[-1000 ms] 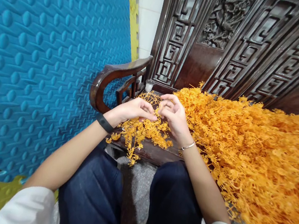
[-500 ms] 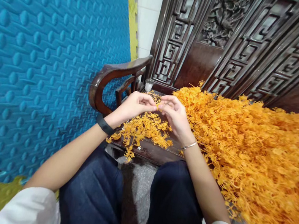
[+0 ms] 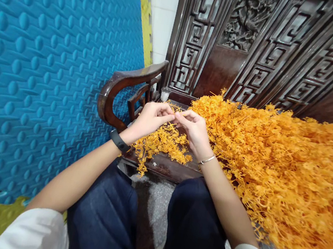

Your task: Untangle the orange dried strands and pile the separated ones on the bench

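Fingertip to fingertip, my left hand [image 3: 155, 116] and my right hand [image 3: 194, 126] meet above the dark wooden seat. Both are closed in a pinch around a small orange artificial plant sprig [image 3: 183, 113], mostly hidden by the fingers. Below them lies a loose cluster of orange artificial plant sprigs [image 3: 165, 141], part of it hanging over the seat's front edge. To the right of my right hand spreads a big heap of the same orange artificial foliage [image 3: 288, 167].
A curved wooden armrest [image 3: 118, 86] stands left of my left hand. At the seat's back corner is a small clear cup [image 3: 165, 94]. Behind rises a carved wooden backrest [image 3: 221, 72]. Blue foam matting [image 3: 52, 57] covers the left side.
My hands have come together, fingertips now touching where they were slightly apart a second ago. The hanging end of the cluster has shifted slightly up and left.
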Tool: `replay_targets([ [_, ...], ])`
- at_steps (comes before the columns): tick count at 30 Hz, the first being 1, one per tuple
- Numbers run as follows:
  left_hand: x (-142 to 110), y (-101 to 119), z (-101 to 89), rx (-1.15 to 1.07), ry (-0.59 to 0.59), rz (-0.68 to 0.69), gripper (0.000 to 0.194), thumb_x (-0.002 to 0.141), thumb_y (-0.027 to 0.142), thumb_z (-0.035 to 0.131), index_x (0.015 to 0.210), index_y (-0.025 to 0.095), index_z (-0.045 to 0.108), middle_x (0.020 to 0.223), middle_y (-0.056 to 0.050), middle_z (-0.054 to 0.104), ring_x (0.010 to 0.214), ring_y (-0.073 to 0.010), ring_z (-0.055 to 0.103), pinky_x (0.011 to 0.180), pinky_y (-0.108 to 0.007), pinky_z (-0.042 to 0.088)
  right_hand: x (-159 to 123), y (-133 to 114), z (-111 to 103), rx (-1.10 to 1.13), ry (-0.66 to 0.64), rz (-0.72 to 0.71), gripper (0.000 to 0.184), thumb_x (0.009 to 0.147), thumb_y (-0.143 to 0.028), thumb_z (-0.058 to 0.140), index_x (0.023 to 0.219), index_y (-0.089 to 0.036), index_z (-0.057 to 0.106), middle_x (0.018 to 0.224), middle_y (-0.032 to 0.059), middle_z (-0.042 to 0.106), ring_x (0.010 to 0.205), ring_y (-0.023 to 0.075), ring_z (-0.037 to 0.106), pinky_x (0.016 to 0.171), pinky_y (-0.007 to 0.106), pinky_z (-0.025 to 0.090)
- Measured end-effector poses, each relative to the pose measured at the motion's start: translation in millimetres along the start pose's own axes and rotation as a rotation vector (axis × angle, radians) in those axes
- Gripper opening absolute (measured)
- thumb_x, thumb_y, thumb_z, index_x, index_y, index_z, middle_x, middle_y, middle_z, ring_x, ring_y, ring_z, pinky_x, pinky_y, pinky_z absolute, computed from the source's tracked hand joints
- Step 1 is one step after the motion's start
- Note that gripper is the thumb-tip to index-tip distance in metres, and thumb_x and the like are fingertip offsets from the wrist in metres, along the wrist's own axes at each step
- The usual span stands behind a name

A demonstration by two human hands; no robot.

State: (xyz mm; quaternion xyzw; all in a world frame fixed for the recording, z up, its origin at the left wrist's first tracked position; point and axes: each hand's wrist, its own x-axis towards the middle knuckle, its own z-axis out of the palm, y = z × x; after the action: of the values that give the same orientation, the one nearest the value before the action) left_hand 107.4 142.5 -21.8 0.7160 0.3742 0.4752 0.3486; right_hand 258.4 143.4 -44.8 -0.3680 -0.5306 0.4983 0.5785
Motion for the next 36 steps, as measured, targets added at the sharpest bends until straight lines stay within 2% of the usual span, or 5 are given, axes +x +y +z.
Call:
replay_targets([
  [4,0,-1,1.6,-0.009,0.013,0.001,0.012,0.071,0.023,0.065,0.069,0.011,0.064,0.060,0.000,0.060,0.054,-0.0081,0.050,0.053,-0.020,0.036,-2,-2,1,-0.024,0.068,-0.033,0.026,0.058,-0.035,0.081,0.068,-0.019,0.062,0.063,-0.0015,0.063,0.057,0.0098,0.055,0.058,0.026,0.047],
  [10,-4,-1,1.8,-0.034,0.031,-0.027,0.009,0.071,0.018,0.064,0.065,0.012,0.061,0.057,0.002,0.057,0.051,-0.0062,0.046,0.051,-0.019,0.034,0,-1,1,0.083,-0.058,0.072,0.027,0.055,-0.036,0.082,0.067,-0.019,0.064,0.063,-0.0023,0.062,0.058,0.0081,0.055,0.059,0.024,0.047],
  [17,-5,-3,5.0,-0.068,-0.007,-0.033,0.012,0.072,0.019,0.064,0.064,0.012,0.059,0.058,0.002,0.057,0.054,-0.0070,0.048,0.052,-0.020,0.035,1,-2,-1,0.039,-0.047,0.074,0.025,0.054,-0.034,0.083,0.064,-0.018,0.066,0.062,-0.0022,0.061,0.057,0.0081,0.053,0.057,0.023,0.044],
  [27,-4,0,15.6,0.022,0.005,0.061,0.015,0.079,0.021,0.056,0.066,0.014,0.055,0.062,0.001,0.055,0.059,-0.0093,0.049,0.057,-0.022,0.037,1,-1,3,-0.008,0.100,-0.066,0.025,0.063,-0.033,0.075,0.059,-0.019,0.056,0.055,-0.0050,0.052,0.053,0.0076,0.045,0.055,0.025,0.040],
  [36,1,6,21.7,0.100,-0.002,0.071,0.011,0.078,0.015,0.052,0.067,0.015,0.052,0.061,0.002,0.051,0.059,-0.0099,0.046,0.058,-0.023,0.036,3,0,5,-0.089,0.264,-0.197,0.015,0.067,-0.028,0.070,0.062,-0.020,0.057,0.065,-0.0018,0.057,0.065,0.0122,0.051,0.065,0.029,0.044],
])
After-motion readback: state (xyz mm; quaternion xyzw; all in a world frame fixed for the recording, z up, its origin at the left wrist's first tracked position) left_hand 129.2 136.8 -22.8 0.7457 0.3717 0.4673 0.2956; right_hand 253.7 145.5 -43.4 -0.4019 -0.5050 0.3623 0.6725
